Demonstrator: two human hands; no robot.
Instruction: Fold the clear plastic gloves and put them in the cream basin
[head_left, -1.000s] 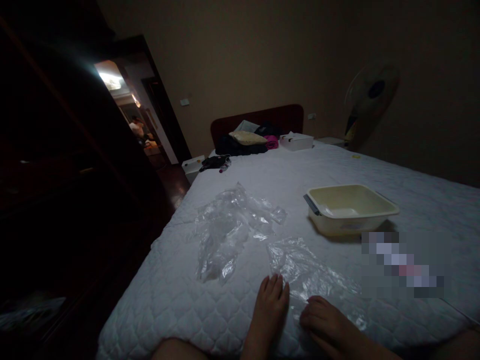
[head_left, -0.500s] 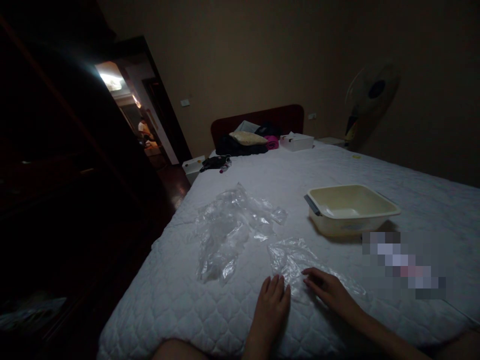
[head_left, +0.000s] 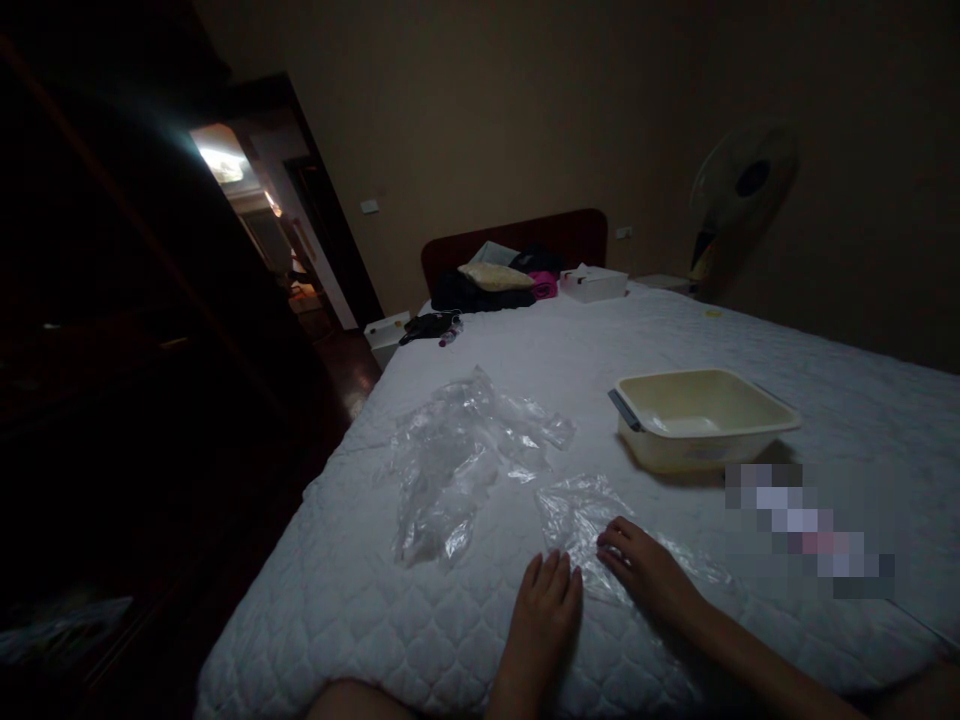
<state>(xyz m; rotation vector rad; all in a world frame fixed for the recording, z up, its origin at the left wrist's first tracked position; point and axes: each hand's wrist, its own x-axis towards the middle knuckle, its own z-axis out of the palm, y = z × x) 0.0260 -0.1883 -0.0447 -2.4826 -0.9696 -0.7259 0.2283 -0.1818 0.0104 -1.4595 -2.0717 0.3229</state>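
My left hand (head_left: 546,600) lies flat on the white quilted bed cover (head_left: 352,620), fingers stretched out. Its fingertips are by the near left edge of a thin clear plastic bag (head_left: 574,505), which is spread and crumpled. Over that same bag is my right hand (head_left: 645,568), its fingers loosely bent and a little apart. Those fingertips touch or hover just above the film; no clear grip on it shows. Farther left, a larger heap of crumpled clear plastic (head_left: 457,450) rests on the bed, apart from both hands.
A cream plastic basin (head_left: 697,450) with grey handles stands on the bed at right. Beside it is a pixelated patch. Near the headboard (head_left: 585,232) are a pillow (head_left: 495,277), dark cloth and a white box (head_left: 596,285). A fan (head_left: 750,180) stands far right; a doorway is at left.
My right hand has shifted slightly left and up over the bag, its fingers more bent. My left hand has barely moved. A person seen through the doorway is now mostly out of sight.
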